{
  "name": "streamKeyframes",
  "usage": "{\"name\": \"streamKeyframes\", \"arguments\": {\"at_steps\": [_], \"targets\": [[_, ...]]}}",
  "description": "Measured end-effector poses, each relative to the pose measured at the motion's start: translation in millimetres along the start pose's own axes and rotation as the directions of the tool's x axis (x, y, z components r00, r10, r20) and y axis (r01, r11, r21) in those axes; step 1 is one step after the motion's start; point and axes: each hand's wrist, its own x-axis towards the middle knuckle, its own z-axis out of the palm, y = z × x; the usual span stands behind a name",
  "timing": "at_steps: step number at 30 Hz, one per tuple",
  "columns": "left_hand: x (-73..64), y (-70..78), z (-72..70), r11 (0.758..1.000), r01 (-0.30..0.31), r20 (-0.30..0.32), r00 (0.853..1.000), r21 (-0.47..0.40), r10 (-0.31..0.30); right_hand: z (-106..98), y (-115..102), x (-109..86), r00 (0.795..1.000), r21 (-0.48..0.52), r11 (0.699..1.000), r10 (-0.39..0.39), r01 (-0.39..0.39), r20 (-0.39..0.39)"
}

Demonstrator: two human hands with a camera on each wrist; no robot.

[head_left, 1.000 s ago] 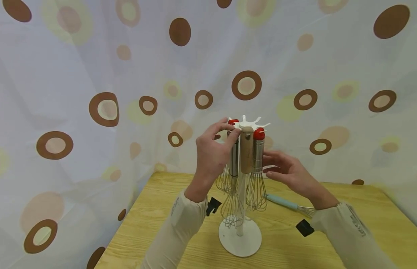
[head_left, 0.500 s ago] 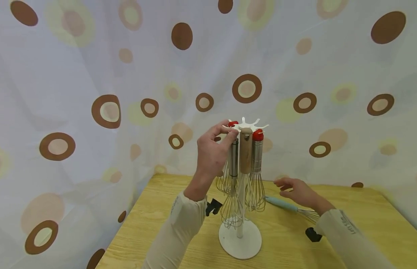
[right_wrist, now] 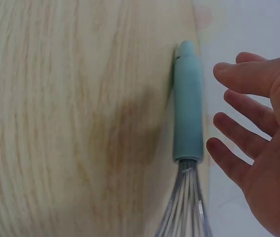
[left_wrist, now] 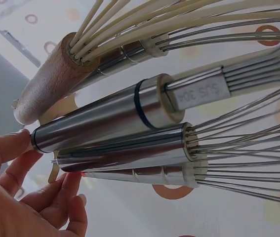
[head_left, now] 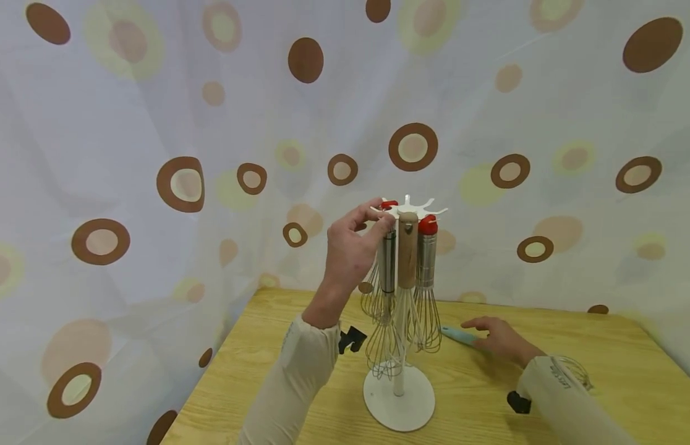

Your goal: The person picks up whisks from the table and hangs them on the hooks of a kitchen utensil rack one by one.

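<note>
A white rotary stand (head_left: 399,402) bears several hanging whisks. At its top my left hand (head_left: 350,253) pinches the hooked rim, thumb right at the end of a steel whisk (left_wrist: 105,113) with black bands. Beside that hang a wooden-handled whisk (head_left: 408,253) and a steel whisk with a red end (head_left: 427,259). Low on the right, my right hand (head_left: 501,339) is over a whisk with a light blue handle (head_left: 459,335) lying on the table. In the right wrist view its fingers (right_wrist: 238,133) are spread next to the handle (right_wrist: 188,108), apart from it.
The wooden table (head_left: 289,352) carries the stand near its middle. Behind it hangs a white curtain (head_left: 239,123) with brown and yellow dots. Bare hooks (head_left: 420,203) stick out at the back of the stand's top.
My right hand has left the red-ended whisk and moved right and down to the light blue whisk. My left hand has stayed at the top of the stand.
</note>
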Motion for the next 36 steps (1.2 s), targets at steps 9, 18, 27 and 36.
{"name": "streamKeyframes", "arguments": {"at_steps": [9, 18, 27, 36], "targets": [[1.1, 0.6, -1.0, 0.999, 0.016, 0.037, 0.999, -0.028, -0.015, 7.0, 12.0, -6.2, 0.998, -0.009, 0.999, -0.038, 0.038, 0.048], [3.4, 0.1, -1.3, 0.999, 0.017, 0.047, 0.999, -0.039, -0.015, 13.1, 11.8, -1.4, 0.993, -0.004, 1.000, 0.026, -0.026, 0.115], [5.6, -1.7, -7.1, 0.998, 0.007, 0.060, 0.998, -0.061, -0.003, 13.4, 4.7, -2.5, 0.987, 0.033, 0.999, 0.009, -0.015, 0.158], [6.5, -3.1, -10.9, 0.998, 0.026, 0.053, 0.998, -0.063, -0.022, -0.2, -15.1, -9.4, 0.989, 0.042, 0.995, -0.095, 0.090, 0.114]]}}
